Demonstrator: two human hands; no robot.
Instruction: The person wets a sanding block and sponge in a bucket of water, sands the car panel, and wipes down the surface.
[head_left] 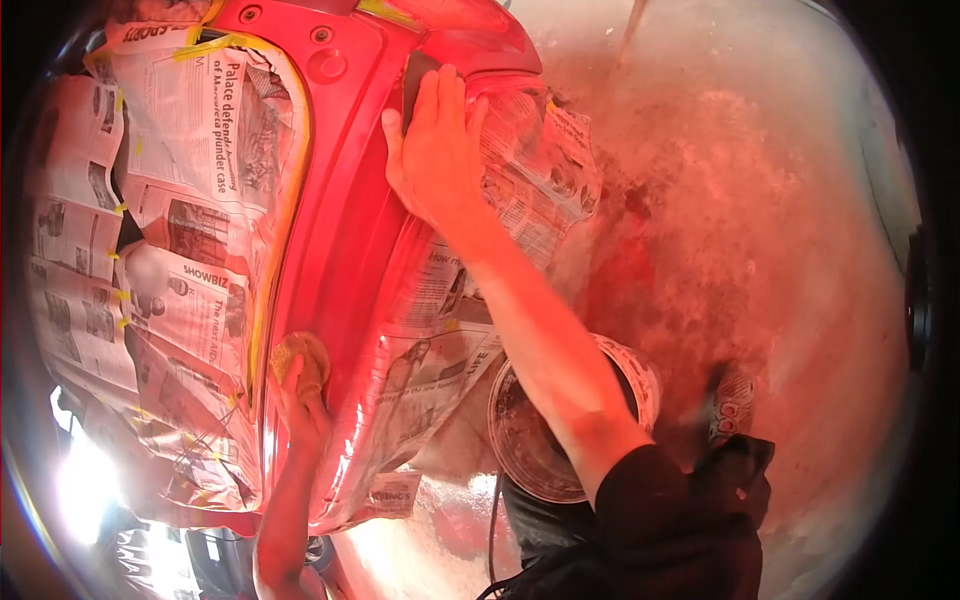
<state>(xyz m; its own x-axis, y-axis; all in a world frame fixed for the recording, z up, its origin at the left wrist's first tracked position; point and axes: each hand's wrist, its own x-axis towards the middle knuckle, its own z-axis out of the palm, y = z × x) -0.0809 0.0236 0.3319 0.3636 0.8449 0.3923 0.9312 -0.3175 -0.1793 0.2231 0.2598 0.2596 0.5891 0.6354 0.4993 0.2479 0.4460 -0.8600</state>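
My right hand [438, 150] presses a dark grey sheet that looks like sandpaper [414, 88] against the upper part of a glossy red car body panel [345, 190]. Its fingers lie flat over the sheet, with the thumb spread to the left. Lower down, my left hand [298, 405] grips a tan sponge [303, 358] at the panel's left edge. Newspaper [225, 270] covers the opening on the left, edged with yellow masking tape [303, 140]. More newspaper [425, 385] hangs along the panel's right side.
Beneath my right forearm stands a round bucket [500, 425]; its contents are mostly hidden. A shoe [735, 405] rests on the stained, reddish floor [700, 220] to the right. A dark cable [493, 530] runs beside the bucket. Bright light glares at lower left.
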